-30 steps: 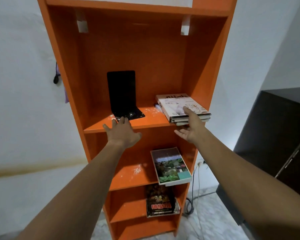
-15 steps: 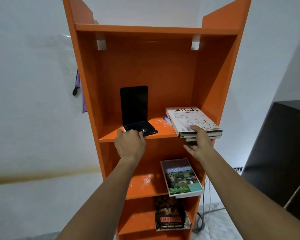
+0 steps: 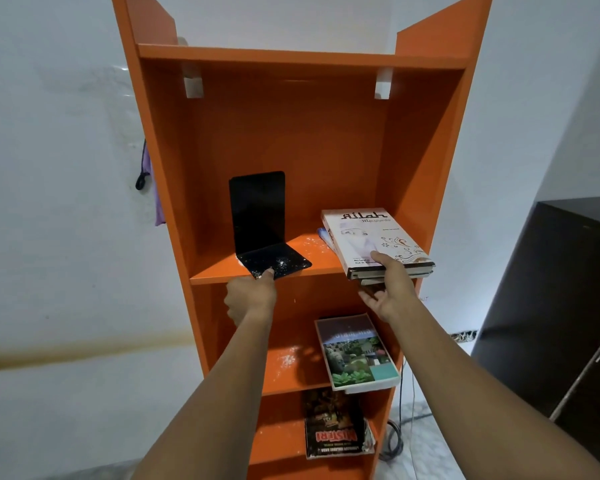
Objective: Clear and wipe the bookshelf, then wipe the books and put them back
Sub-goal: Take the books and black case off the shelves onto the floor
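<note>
Both arms stretch forward and up from the bottom of the frame to the upper compartment of an orange bookshelf (image 3: 326, 133) at center. The left hand (image 3: 252, 299) pinches the dust-flecked foot of a black bookend (image 3: 257, 216) at the shelf's front edge, thumb on top and the other fingers curled underneath. The right hand (image 3: 388, 289) grips a stack of books (image 3: 368, 233) lying flat at the right of the same shelf and jutting over its edge, thumb pressed on the white top cover and fingers spread below. One book (image 3: 355, 351) lies flat on the shelf beneath, another (image 3: 336, 424) on the shelf lower still. A dark cabinet (image 3: 568, 289) stands at right.
</note>
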`<move>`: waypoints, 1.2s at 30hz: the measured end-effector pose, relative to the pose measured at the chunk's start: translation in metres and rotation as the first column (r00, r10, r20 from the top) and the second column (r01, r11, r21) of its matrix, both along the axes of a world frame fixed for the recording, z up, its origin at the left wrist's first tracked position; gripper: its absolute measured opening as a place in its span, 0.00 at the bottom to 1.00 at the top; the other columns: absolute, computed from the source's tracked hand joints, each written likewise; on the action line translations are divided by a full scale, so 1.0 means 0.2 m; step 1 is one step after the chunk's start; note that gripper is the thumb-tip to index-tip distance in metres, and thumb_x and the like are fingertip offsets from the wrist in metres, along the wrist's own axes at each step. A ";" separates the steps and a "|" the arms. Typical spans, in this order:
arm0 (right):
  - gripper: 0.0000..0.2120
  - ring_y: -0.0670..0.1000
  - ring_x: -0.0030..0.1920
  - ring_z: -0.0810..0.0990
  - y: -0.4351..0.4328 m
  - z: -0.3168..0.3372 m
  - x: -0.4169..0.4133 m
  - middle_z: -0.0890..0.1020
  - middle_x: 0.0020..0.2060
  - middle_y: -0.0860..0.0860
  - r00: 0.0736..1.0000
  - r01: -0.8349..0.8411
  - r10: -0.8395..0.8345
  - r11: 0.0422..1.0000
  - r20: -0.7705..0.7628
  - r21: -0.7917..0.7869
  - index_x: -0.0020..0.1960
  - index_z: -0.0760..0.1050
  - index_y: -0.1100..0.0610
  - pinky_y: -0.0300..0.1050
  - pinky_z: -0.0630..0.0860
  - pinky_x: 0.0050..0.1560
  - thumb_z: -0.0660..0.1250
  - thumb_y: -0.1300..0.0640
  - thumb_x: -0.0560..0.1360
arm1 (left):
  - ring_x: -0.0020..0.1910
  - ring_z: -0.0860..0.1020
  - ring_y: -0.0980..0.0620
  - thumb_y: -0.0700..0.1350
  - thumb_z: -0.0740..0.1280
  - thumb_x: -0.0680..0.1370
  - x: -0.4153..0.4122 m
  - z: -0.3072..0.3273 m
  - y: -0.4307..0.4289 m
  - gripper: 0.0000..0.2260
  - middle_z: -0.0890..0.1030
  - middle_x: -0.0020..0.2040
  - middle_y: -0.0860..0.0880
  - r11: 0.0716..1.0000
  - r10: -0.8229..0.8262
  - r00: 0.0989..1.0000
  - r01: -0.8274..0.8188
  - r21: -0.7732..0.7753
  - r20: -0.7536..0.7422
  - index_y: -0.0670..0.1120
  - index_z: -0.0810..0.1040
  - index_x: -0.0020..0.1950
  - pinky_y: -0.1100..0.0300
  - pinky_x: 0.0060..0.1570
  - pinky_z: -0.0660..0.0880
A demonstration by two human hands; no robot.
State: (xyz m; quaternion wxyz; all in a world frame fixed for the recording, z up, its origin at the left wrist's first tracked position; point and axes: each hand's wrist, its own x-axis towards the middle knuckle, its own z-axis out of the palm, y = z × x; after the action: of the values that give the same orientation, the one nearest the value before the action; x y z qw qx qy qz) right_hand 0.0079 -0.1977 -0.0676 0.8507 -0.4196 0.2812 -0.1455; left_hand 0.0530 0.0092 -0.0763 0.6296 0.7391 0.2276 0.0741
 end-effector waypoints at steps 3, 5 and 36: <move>0.17 0.54 0.50 0.80 0.01 -0.02 -0.04 0.81 0.56 0.54 0.998 -0.058 0.058 0.998 -0.003 0.024 0.60 0.74 0.51 0.57 0.75 0.55 0.74 0.57 0.74 | 0.37 0.86 0.47 0.41 0.74 0.77 -0.04 0.01 0.01 0.07 0.85 0.43 0.42 0.949 -0.048 0.999 0.052 -0.310 0.020 0.37 0.80 0.47 0.56 0.40 0.84; 0.16 0.54 0.51 0.80 0.02 -0.03 -0.10 0.81 0.58 0.54 0.996 -0.087 0.087 0.995 0.007 0.050 0.61 0.75 0.51 0.55 0.73 0.56 0.73 0.57 0.75 | 0.40 0.86 0.46 0.37 0.73 0.77 -0.11 0.02 0.03 0.05 0.83 0.46 0.40 0.893 -0.069 0.997 0.076 -0.443 0.032 0.36 0.80 0.49 0.61 0.38 0.83; 0.23 0.52 0.52 0.84 0.27 -1.84 -1.38 0.86 0.56 0.50 0.801 -0.070 0.204 0.966 -0.563 0.251 0.66 0.77 0.50 0.45 0.77 0.46 0.75 0.60 0.72 | 0.27 0.81 0.54 0.34 0.71 0.78 -1.38 -1.91 0.33 0.02 0.82 0.38 0.41 0.929 -0.045 0.868 -0.146 -0.341 -0.494 0.34 0.82 0.49 0.65 0.35 0.82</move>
State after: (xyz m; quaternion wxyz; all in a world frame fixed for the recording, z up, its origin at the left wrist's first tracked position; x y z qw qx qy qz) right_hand -0.2688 -0.1431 -0.4353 0.7721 -0.3675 0.5115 0.0841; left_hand -0.2223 0.0747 -0.4573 0.6752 0.5960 0.4100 -0.1441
